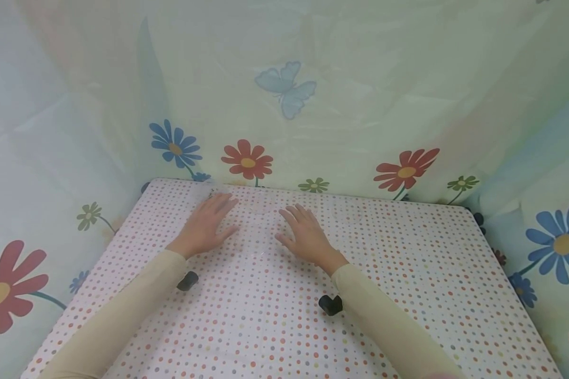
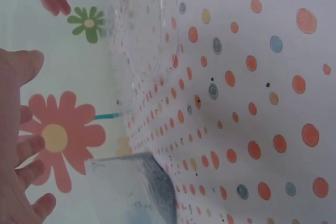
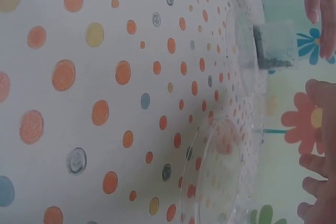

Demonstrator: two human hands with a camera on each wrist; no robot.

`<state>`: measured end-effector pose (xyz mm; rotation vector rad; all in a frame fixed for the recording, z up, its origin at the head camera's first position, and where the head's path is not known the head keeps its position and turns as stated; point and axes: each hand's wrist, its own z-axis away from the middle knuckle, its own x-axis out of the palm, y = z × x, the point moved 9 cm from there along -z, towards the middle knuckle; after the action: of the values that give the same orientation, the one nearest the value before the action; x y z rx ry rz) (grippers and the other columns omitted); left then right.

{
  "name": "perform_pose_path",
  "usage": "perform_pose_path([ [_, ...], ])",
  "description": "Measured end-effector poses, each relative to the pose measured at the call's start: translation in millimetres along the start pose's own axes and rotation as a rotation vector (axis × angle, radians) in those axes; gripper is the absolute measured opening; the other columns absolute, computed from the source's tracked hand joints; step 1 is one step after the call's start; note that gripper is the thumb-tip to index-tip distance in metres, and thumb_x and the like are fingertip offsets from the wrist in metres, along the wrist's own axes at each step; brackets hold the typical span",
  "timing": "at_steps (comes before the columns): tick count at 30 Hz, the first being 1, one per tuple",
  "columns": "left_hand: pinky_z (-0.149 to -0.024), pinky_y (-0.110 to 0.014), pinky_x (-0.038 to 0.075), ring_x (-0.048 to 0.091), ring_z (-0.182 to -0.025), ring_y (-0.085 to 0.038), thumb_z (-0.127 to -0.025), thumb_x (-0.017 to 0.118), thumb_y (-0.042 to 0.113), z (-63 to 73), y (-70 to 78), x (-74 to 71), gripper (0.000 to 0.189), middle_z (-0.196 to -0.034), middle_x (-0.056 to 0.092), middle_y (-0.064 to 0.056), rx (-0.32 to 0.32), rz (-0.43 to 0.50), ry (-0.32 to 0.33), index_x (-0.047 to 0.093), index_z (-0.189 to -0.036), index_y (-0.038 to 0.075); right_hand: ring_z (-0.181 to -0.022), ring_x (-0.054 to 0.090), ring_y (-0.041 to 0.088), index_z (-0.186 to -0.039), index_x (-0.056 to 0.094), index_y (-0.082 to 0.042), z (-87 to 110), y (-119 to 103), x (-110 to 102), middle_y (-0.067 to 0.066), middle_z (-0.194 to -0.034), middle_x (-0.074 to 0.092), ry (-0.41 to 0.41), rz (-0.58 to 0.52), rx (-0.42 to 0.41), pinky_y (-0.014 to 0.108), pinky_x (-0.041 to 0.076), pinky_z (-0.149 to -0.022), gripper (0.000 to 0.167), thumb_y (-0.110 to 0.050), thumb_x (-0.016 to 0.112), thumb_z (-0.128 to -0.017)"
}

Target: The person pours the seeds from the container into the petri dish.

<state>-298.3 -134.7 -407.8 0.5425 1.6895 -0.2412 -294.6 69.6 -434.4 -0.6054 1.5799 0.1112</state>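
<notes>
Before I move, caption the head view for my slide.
Left hand and right hand over a dotted tabletop, a faint clear dish between, flowered backdrop behind.

From above, the head view looks forward and down over the white, orange-dotted table (image 1: 265,326); both wrist views, low, close, turned sideways, face and share the far pale, flowered sheet (image 1: 360,79).
</notes>
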Motion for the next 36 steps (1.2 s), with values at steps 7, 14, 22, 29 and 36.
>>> perform_pose_path([
  [7,-0.120,-0.057,0.020,0.021,-0.148,-0.032,-0.094,0.056,0.043,0.8,-4.2,-0.8,0.067,-0.159,0.028,-0.010,-0.017,0.016,0.003,0.032,-0.151,0.018,-0.148,0.022,0.034,-0.149,0.035,-0.013,-1.5,-1,1,0.013,-0.155,0.034,0.004,-0.018,-0.002,0.053,0.017,-0.122,0.064,-0.044,0.053,-0.096],
  [14,-0.120,-0.055,0.019,0.019,-0.149,-0.031,-0.094,0.056,0.042,2.3,-10.4,2.2,0.067,-0.160,0.026,-0.009,-0.035,0.019,-0.001,0.032,-0.151,0.017,-0.149,0.020,0.032,-0.151,0.033,-0.015,-6.0,0,3,0.012,-0.157,0.032,-0.016,-0.006,0.013,0.052,0.016,-0.122,0.064,-0.045,0.052,-0.097],
  [22,-0.117,-0.058,0.025,0.024,-0.147,-0.031,-0.093,0.059,0.040,1.6,-17.6,0.0,0.064,-0.158,0.030,-0.009,-0.043,-0.002,0.043,0.038,-0.148,0.016,-0.149,0.020,0.034,-0.150,0.034,-0.014,-10.2,1,0,0.013,-0.156,0.033,-0.003,-0.018,0.012,0.052,0.016,-0.122,0.064,-0.045,0.051,-0.097],
  [29,-0.120,-0.055,0.022,0.022,-0.148,-0.029,-0.093,0.059,0.041,-1.1,-26.3,2.6,0.064,-0.159,0.029,-0.007,-0.100,0.023,0.034,0.038,-0.148,0.019,-0.149,0.020,0.034,-0.150,0.033,-0.014,-14.2,0,0,0.012,-0.156,0.033,-0.005,-0.031,0.023,0.052,0.016,-0.122,0.064,-0.046,0.050,-0.097],
  [36,-0.120,-0.054,0.023,0.022,-0.148,-0.028,-0.093,0.059,0.043,-1.5,-33.9,3.3,0.063,-0.159,0.028,-0.006,-0.130,0.037,0.040,0.036,-0.148,0.022,-0.149,0.019,0.034,-0.151,0.031,-0.014,-20.0,-1,2,0.011,-0.158,0.030,-0.013,-0.036,0.038,0.051,0.015,-0.123,0.065,-0.045,0.051,-0.097],
])
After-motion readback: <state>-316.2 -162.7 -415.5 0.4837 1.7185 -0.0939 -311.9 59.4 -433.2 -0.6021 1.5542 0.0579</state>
